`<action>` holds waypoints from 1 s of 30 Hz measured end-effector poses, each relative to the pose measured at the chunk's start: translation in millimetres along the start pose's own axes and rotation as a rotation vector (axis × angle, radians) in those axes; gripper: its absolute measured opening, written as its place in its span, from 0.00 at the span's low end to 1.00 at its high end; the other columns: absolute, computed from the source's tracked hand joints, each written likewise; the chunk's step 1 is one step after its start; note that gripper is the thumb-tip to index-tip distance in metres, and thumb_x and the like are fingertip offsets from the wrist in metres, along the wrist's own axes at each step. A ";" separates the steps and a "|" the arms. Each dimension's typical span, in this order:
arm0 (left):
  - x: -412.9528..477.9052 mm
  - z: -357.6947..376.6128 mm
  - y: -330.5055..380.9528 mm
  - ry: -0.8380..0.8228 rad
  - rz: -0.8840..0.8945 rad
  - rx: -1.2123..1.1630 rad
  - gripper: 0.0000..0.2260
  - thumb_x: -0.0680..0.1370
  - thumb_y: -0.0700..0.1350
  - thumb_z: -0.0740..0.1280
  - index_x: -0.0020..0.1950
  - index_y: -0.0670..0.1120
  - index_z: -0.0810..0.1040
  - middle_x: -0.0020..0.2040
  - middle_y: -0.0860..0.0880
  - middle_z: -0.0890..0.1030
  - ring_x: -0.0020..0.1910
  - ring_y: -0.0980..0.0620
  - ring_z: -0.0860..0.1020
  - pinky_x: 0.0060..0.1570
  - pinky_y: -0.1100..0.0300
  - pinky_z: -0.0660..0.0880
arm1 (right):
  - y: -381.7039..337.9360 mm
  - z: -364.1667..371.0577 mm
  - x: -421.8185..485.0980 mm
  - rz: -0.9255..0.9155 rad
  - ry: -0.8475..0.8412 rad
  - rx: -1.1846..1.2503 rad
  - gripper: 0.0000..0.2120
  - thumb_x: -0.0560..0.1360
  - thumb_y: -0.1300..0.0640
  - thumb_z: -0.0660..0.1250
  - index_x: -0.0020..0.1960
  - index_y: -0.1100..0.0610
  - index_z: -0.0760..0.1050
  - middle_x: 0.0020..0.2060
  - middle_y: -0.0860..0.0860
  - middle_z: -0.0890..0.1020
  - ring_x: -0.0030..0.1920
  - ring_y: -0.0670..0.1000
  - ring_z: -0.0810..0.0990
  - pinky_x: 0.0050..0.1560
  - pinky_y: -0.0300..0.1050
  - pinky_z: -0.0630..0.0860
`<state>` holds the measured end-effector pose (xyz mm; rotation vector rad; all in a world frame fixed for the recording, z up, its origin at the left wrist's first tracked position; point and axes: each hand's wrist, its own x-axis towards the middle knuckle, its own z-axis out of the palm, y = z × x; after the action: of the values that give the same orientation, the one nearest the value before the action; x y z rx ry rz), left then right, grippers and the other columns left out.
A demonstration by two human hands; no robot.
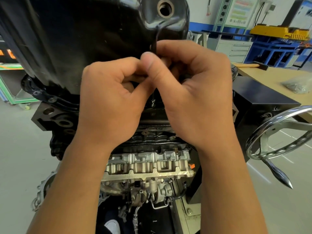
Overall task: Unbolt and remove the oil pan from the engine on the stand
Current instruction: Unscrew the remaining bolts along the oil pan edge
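Just behind both hands [114, 98] [199, 102], black oil pan [84, 39].

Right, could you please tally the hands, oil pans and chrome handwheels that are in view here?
Hands: 2 (left hand, right hand)
Black oil pan: 1
Chrome handwheel: 1
Total: 4
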<state>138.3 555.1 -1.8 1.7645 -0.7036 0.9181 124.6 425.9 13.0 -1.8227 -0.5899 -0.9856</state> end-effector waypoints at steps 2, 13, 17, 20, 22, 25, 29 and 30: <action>0.6 3.6 1.6 0.053 0.005 0.018 0.07 0.77 0.48 0.72 0.40 0.56 0.79 0.29 0.61 0.79 0.24 0.50 0.77 0.22 0.58 0.69 | -0.2 0.7 -0.3 -0.002 0.084 0.041 0.05 0.73 0.58 0.77 0.45 0.58 0.82 0.34 0.51 0.82 0.34 0.41 0.76 0.38 0.35 0.73; -1.4 -2.6 -2.6 -0.149 -0.032 -0.087 0.07 0.82 0.40 0.64 0.50 0.47 0.82 0.34 0.53 0.82 0.28 0.53 0.80 0.24 0.64 0.74 | 4.1 2.4 -1.7 -0.042 -0.032 -0.025 0.08 0.80 0.63 0.65 0.53 0.63 0.82 0.43 0.57 0.83 0.47 0.52 0.81 0.48 0.51 0.78; 0.7 -0.5 -1.0 -0.023 0.005 -0.019 0.04 0.80 0.44 0.69 0.48 0.48 0.83 0.34 0.61 0.81 0.25 0.52 0.79 0.22 0.62 0.70 | 4.5 5.0 -1.6 0.014 0.057 0.067 0.08 0.77 0.59 0.72 0.53 0.62 0.81 0.39 0.52 0.82 0.39 0.46 0.80 0.42 0.42 0.78; 1.1 3.3 0.5 0.040 0.023 0.034 0.05 0.78 0.47 0.71 0.43 0.48 0.83 0.31 0.61 0.79 0.23 0.49 0.77 0.20 0.58 0.70 | 7.0 4.4 -0.8 -0.014 0.126 0.076 0.05 0.73 0.60 0.76 0.44 0.60 0.81 0.35 0.52 0.81 0.35 0.44 0.77 0.38 0.37 0.74; 0.8 3.4 -0.3 0.026 0.014 0.008 0.03 0.78 0.47 0.72 0.44 0.50 0.82 0.31 0.62 0.80 0.23 0.50 0.77 0.21 0.62 0.71 | 8.1 3.8 -1.1 -0.034 0.123 0.064 0.03 0.74 0.62 0.75 0.43 0.61 0.82 0.36 0.54 0.83 0.37 0.47 0.79 0.39 0.40 0.75; 0.3 -1.8 -3.5 -0.113 -0.018 -0.087 0.05 0.81 0.42 0.67 0.50 0.50 0.82 0.36 0.57 0.83 0.27 0.49 0.80 0.25 0.62 0.75 | 6.8 3.5 -1.9 -0.056 0.068 0.050 0.03 0.77 0.63 0.71 0.49 0.59 0.83 0.39 0.53 0.82 0.39 0.46 0.79 0.42 0.39 0.76; -1.6 -1.3 -3.0 -0.152 -0.056 -0.143 0.09 0.83 0.41 0.64 0.48 0.52 0.82 0.34 0.54 0.82 0.27 0.47 0.80 0.24 0.59 0.75 | 7.7 4.5 -2.1 -0.049 0.000 -0.008 0.07 0.80 0.62 0.67 0.56 0.60 0.82 0.40 0.49 0.76 0.41 0.41 0.73 0.45 0.35 0.70; -1.7 -0.3 -2.5 -0.121 -0.058 -0.144 0.09 0.82 0.41 0.65 0.49 0.52 0.82 0.34 0.56 0.83 0.26 0.49 0.79 0.23 0.62 0.73 | 8.2 4.5 -2.0 -0.038 0.008 0.000 0.08 0.80 0.61 0.68 0.57 0.60 0.81 0.40 0.49 0.76 0.40 0.42 0.73 0.45 0.34 0.70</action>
<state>139.3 556.4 -4.5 1.7134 -0.7729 0.7082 131.2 426.4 6.1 -1.8128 -0.6219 -1.0176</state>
